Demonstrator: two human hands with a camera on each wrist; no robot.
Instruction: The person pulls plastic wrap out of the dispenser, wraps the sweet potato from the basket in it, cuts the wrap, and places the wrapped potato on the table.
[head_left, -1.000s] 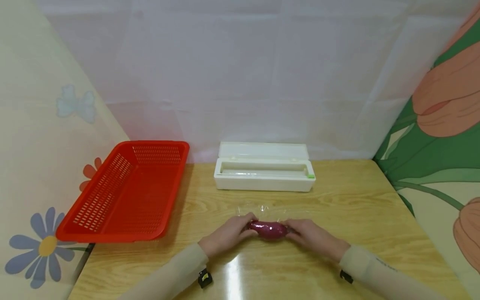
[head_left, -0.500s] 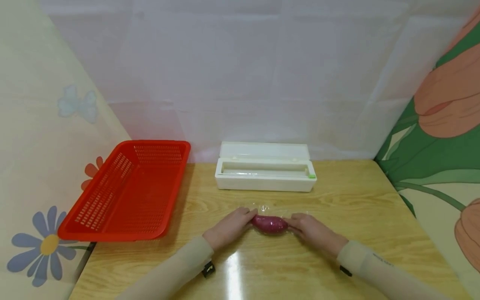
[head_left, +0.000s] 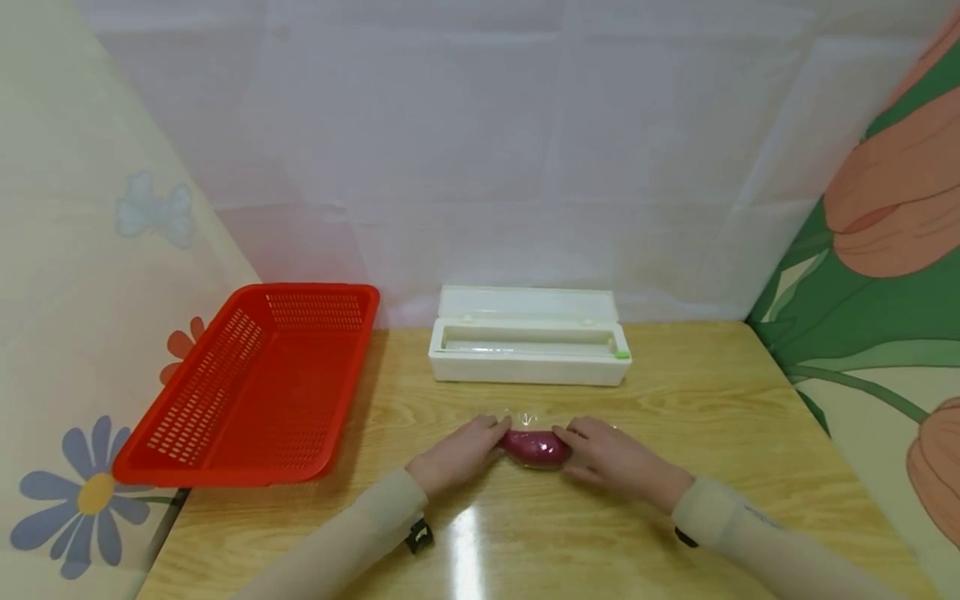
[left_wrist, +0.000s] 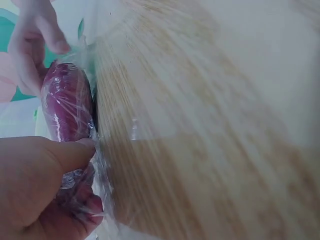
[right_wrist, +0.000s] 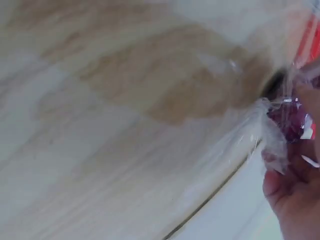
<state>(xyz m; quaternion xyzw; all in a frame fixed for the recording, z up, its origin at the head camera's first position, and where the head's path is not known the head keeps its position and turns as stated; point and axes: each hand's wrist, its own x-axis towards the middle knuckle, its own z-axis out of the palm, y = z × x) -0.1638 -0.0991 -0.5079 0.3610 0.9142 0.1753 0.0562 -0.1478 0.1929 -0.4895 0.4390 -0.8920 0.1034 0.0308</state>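
Between both grips [head_left: 459, 458] [head_left: 621, 465] lies a purple vegetable [head_left: 536, 448].

I get even, slightly dim light in the head view; a white glare streaks the table [head_left: 585, 550] on the near side of the left fingers [head_left: 491, 433], and a soft shadow edges the basket [head_left: 285, 400], well left of them. In my left wrist view, small glints dot the film [left_wrist: 75, 100] beyond those fingers, and the table beside them smears. My right wrist view is hazy, washed out and blurred, even at the right fingers [right_wrist: 275, 184].
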